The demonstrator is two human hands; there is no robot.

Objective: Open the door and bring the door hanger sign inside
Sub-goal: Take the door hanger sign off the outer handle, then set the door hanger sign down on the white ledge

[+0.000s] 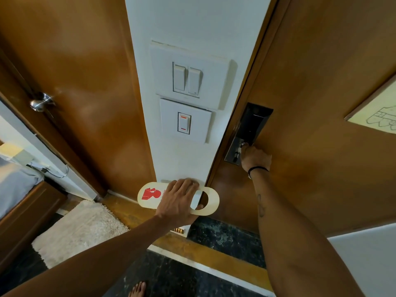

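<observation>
A cream door hanger sign (150, 195) with a red figure and a round hole lies flat in my left hand (179, 201), held low in front of the white wall strip. The brown wooden door (321, 103) fills the right side and sits against its frame. On its edge is a dark metal lock plate (249, 129). My right hand (255, 156) is closed around the handle at the bottom of that plate; the handle itself is mostly hidden by my fingers.
Two white switch plates (188, 82) sit on the wall strip between the doors. A second brown door with a round steel knob (40, 102) stands at the left. A pale rug (83, 228) and a bed corner lie lower left. A paper sheet (379, 112) hangs on the right door.
</observation>
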